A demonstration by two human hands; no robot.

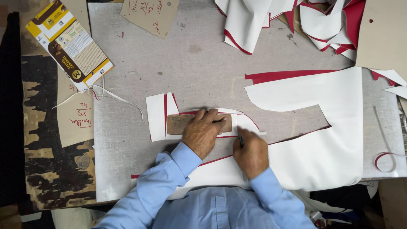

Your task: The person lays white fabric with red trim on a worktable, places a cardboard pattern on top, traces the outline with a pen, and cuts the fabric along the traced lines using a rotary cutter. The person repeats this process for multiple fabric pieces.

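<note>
Left hand point(203, 130) flat, pinning the brown template point(180, 124) lying left-right on white sheet point(322, 148); right hand point(251, 153) fisted round a green-tipped tool point(240, 140).

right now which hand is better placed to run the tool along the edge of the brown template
The right hand: it already grips the thin tool with its tip at the brown template's lower right edge. The left hand lies flat on the template, pinning it to the white sheet.
</note>
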